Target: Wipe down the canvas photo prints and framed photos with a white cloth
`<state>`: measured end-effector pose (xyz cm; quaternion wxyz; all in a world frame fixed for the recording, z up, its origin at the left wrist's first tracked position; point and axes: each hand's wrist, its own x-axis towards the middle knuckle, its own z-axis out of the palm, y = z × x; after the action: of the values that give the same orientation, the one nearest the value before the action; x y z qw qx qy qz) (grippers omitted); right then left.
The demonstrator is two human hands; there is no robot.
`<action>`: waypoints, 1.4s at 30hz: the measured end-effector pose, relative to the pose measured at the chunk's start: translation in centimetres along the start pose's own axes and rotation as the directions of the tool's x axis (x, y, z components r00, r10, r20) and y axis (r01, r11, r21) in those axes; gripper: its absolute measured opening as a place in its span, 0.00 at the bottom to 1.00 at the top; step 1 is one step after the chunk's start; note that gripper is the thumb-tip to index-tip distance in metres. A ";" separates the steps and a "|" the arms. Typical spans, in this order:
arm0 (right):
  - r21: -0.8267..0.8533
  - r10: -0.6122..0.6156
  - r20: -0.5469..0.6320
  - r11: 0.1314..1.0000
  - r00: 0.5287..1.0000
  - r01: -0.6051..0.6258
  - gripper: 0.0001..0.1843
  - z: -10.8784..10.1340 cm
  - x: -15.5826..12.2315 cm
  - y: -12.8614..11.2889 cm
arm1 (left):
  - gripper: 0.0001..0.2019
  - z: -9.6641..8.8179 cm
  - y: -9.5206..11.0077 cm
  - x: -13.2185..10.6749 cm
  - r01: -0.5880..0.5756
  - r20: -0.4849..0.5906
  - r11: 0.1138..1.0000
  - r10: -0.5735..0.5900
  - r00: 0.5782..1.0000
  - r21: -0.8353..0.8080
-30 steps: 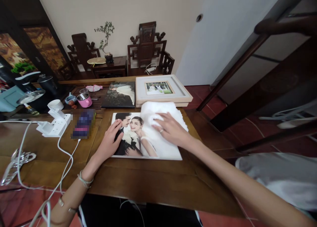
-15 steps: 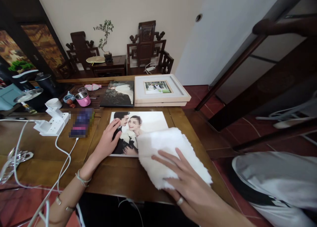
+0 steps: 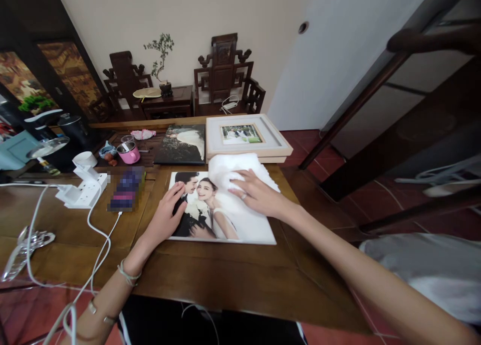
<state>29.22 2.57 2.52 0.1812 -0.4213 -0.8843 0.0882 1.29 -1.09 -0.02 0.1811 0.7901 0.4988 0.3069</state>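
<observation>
A photo panel [image 3: 225, 224] showing a couple lies flat on the wooden table in front of me. My left hand [image 3: 171, 212] rests on its left edge, fingers stretched out and holding nothing. On the upper right part of the panel, a fluffy white cloth [image 3: 229, 167] is spread under my right hand [image 3: 253, 192]. The fingers of that hand are bent onto the cloth and grip it against the surface. The cloth covers the panel's top right corner and reaches the framed picture behind.
Behind the panel lie a dark photo panel [image 3: 180, 144] and a white framed picture [image 3: 248, 147]. To the left are a phone [image 3: 126, 189], a white power strip [image 3: 84, 192] with cables, a pink cup [image 3: 128, 153] and a clear shiny object [image 3: 28, 249].
My right hand has slid the white cloth away from me, from the panel's lower right to its upper right. The lower right of the picture is now uncovered. My left hand stays put.
</observation>
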 end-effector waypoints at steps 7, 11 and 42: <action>0.004 -0.050 -0.005 0.999 0.999 0.050 0.17 0.4 -3.7 -3.7 | 0.22 0.1 -0.1 0.0 0.014 -0.007 1.000 -0.014 1.000 -0.001; 0.027 -0.120 0.005 0.992 0.993 0.120 0.15 0.4 -8.7 -8.0 | 0.22 0.2 -0.1 0.0 0.028 -0.008 1.000 -0.028 1.000 0.000; 0.097 -0.127 0.020 0.987 0.992 0.125 0.13 1.4 -8.1 -11.3 | 0.23 0.2 -0.2 -0.2 0.035 0.014 0.999 -0.035 0.999 0.012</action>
<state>25.29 -10.82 2.78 0.1951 -0.3541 -0.9062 0.1242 1.24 -1.20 -0.33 0.1855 0.7843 0.5131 0.2953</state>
